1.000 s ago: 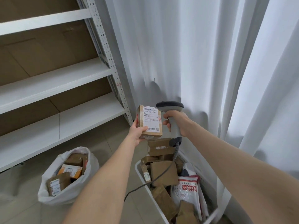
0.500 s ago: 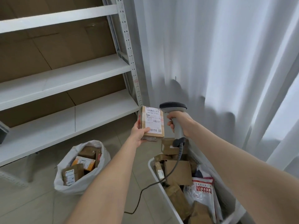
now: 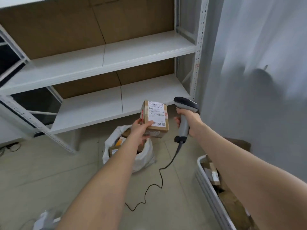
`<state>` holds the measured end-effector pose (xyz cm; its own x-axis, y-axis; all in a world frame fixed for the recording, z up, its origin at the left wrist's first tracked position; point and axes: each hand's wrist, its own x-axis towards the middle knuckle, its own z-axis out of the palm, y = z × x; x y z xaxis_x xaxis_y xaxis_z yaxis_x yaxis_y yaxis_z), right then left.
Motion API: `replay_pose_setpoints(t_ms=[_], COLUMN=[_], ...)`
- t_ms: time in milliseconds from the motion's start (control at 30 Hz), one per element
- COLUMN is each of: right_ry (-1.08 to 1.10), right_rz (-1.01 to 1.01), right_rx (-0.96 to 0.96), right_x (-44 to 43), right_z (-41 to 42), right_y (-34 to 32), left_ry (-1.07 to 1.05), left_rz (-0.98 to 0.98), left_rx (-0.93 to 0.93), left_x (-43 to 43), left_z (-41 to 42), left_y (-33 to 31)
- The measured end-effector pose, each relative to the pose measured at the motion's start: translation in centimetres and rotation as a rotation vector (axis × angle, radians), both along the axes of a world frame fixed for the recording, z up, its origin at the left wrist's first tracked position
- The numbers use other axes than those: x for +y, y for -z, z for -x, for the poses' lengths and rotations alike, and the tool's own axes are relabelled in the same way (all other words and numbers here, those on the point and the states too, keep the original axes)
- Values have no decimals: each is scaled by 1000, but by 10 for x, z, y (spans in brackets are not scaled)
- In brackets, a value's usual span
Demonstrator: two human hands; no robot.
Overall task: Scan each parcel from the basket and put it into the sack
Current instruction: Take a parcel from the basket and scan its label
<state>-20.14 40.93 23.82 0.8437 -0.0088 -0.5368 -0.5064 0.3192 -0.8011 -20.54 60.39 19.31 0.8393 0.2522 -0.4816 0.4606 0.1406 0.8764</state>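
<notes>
Whereas half a second earlier I held the parcel above the basket, my view has swung left, and the basket (image 3: 201,171) now lies nearest me, right of the sack, with only its white rim and a few brown packets showing. The scanner cable (image 3: 174,156) trails over the floor tiles just right of the sack. The sack (image 3: 144,156), white and open-mouthed, holds several boxes. Directly above its mouth, my left hand (image 3: 139,127) grasps the parcel (image 3: 157,113), thumb on the labelled face, label toward me. Right of the sack and apart from the parcel, my right hand (image 3: 191,121) stays clenched round the scanner (image 3: 184,130) handle. Behind the sack stands white shelving (image 3: 146,47).
</notes>
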Motion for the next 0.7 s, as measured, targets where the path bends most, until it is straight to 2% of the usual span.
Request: replay_pose_setpoints(t_ms=[167, 333, 567, 700], right_ry=[-65, -114, -192, -192], right_rz=[-22, -16, 12, 78], right_rx=[53, 125, 278, 340], right_x=[83, 149, 219, 248], right_z=[-52, -120, -225, -268], right_y=[32, 87, 190, 265], left_ry=[-142, -187, -174, -161], left_rz=[-49, -105, -141, -248], left_rx=[23, 85, 268, 344], left_x=[84, 146, 210, 237], left_z=[-40, -99, -194, -232], left_y=[21, 64, 175, 257])
